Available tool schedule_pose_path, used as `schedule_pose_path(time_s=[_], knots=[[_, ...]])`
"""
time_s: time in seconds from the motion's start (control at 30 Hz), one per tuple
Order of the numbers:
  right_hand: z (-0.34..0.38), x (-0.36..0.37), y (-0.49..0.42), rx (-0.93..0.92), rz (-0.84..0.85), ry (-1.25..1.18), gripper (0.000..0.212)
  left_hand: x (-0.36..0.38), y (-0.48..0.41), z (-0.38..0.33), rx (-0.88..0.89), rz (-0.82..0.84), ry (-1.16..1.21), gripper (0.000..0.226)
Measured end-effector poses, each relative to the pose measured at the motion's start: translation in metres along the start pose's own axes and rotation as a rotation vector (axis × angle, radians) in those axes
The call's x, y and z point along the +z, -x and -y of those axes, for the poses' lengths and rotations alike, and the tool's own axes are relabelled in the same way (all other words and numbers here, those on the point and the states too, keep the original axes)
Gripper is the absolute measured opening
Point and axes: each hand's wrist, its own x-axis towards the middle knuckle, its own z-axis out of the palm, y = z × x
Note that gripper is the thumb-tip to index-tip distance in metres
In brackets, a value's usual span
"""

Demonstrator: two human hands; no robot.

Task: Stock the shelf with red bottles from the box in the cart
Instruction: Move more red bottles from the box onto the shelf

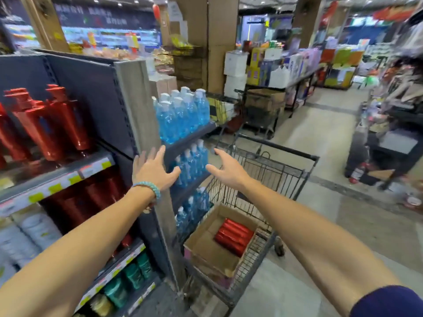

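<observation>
Several red bottles [234, 236] lie side by side in an open cardboard box [206, 248] inside a wire shopping cart [281, 175] at lower centre. More red bottles [52, 124] stand on the grey shelf [55, 177] at the left. My left hand [153, 168], with a turquoise bracelet on its wrist, is stretched out with fingers spread, in front of the shelf's end post. My right hand [226, 168] is also spread and holds nothing, hovering above the cart's near left rim. Both hands are well above the box.
Blue liquid bottles [183, 113] fill the end-cap shelves between the grey shelf and the cart. White bottles [27, 234] and green ones [135, 273] sit on lower shelves. Another cart with a box [263, 104] stands farther down the aisle. Goods crowd the right side.
</observation>
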Motion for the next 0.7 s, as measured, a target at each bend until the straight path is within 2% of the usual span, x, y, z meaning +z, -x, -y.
schedule_pose_path(time_s=[0.13, 0.27, 0.47, 0.6, 0.7], knots=[[-0.057, -0.027, 0.024, 0.162, -0.09, 0.046, 0.076, 0.039, -0.011, -0.056, 0.19, 0.051, -0.044, 0.081], [-0.094, -0.03, 0.029, 0.279, -0.15, 0.048, 0.075, 0.077, -0.029, -0.077, 0.285, 0.092, -0.044, 0.082], [-0.133, -0.002, 0.006, 0.392, -0.141, 0.088, 0.077, 0.128, -0.057, -0.078, 0.298, 0.192, 0.054, 0.085], [-0.169, 0.037, -0.013, 0.448, -0.104, 0.066, 0.078, 0.184, -0.059, -0.064, 0.332, 0.255, 0.027, 0.087], [-0.206, 0.076, -0.016, 0.468, -0.068, 0.086, 0.074, 0.238, -0.055, -0.057, 0.341, 0.389, -0.041, 0.091]])
